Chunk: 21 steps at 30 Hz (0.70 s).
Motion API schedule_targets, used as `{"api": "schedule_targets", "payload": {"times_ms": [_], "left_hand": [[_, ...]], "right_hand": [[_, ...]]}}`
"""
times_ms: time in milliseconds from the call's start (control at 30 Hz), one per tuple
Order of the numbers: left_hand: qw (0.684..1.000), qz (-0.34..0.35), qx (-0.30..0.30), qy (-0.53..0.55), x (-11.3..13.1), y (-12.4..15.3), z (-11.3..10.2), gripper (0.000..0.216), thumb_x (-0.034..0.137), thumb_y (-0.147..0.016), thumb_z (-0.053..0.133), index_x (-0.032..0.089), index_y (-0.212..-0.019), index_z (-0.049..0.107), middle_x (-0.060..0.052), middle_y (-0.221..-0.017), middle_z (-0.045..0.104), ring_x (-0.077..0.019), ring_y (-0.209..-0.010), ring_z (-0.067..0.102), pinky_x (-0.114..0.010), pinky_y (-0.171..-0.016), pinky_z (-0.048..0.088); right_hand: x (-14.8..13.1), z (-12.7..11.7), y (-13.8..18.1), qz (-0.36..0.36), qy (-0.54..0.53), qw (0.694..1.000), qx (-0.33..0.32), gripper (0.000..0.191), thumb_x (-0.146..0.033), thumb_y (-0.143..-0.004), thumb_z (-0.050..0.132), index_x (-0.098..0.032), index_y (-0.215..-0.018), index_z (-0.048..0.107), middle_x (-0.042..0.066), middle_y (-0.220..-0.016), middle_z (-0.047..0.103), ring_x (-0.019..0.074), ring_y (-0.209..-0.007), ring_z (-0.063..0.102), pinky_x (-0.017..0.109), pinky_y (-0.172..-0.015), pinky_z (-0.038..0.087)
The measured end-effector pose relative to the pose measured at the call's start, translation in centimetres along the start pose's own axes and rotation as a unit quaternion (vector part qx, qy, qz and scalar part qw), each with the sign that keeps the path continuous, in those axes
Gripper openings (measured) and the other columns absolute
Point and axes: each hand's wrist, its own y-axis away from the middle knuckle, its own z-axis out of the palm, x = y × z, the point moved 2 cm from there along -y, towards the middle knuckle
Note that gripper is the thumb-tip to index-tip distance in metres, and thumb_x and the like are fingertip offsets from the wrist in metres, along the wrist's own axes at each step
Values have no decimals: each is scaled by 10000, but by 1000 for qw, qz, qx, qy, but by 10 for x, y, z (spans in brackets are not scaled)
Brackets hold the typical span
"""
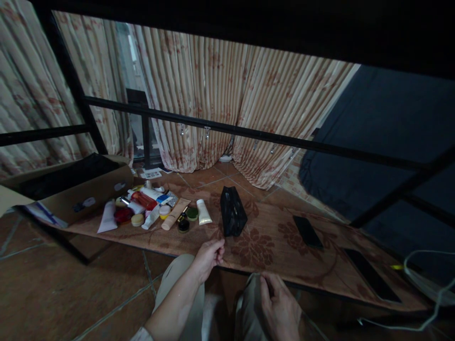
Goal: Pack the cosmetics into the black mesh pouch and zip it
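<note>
My left hand hovers at the front edge of the low table, over my left knee, its fingers curled together with no thing showing in them. Just beyond it a black zippered pouch stands on the table. My right hand rests on my right knee, holding nothing, its thumb apart from the loosely bent fingers. Left of the pouch lie a white tube, a green round jar, a black round jar and a beige tube. Farther left is a lilac tube.
A cardboard box with black lining stands at the table's left end. Toward the right lie a black phone and a larger dark flat device, near a white cable. A black metal bar crosses before the curtains.
</note>
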Motion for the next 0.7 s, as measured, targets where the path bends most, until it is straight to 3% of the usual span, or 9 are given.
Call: {"api": "schedule_targets", "payload": {"times_ms": [700], "left_hand": [[1000,-4,9,-7,-1,-2,-2,354,393,-627,742,162,-659,474,53,-556,486,-40,-456,379,-193,-492,341]], "right_hand": [[6,6,-2,-38,8,999,13,327,-391,-926,358,-266,-936,660,10,-935,726,158,-748,691,223,-596,504]]}}
